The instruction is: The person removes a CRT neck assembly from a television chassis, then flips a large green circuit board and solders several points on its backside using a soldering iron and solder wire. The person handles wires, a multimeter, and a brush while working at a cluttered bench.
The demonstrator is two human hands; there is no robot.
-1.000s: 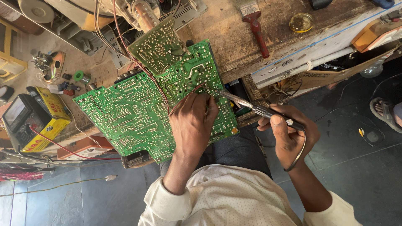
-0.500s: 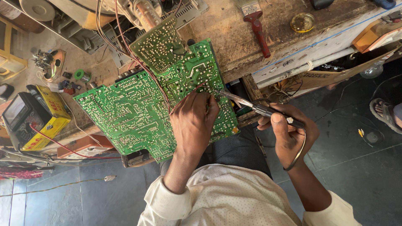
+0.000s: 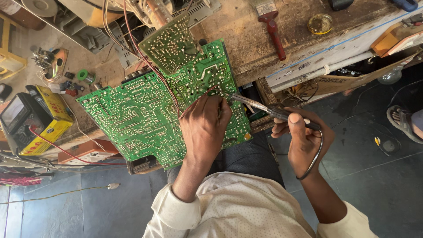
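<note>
A large green circuit board [image 3: 145, 114] lies solder side up, leaning from my lap onto the wooden bench. My left hand [image 3: 203, 128] rests on the board's right part, its fingertips pinched on a thin solder wire near the iron's tip. My right hand [image 3: 302, 141] grips a soldering iron [image 3: 264, 109] by its dark handle, and the metal tip touches the board beside my left fingertips. The iron's cord loops under my right wrist. A smaller green board [image 3: 169, 44] stands tilted behind the big one, joined to it by red and brown wires.
A worn wooden bench [image 3: 246, 39] holds a red-handled brush [image 3: 272, 26] and a small round tin [image 3: 320, 23]. At left sit a meter in a yellow case [image 3: 31, 119], a green solder spool [image 3: 83, 75] and loose parts. Another person's sandalled foot [image 3: 403, 122] shows at right.
</note>
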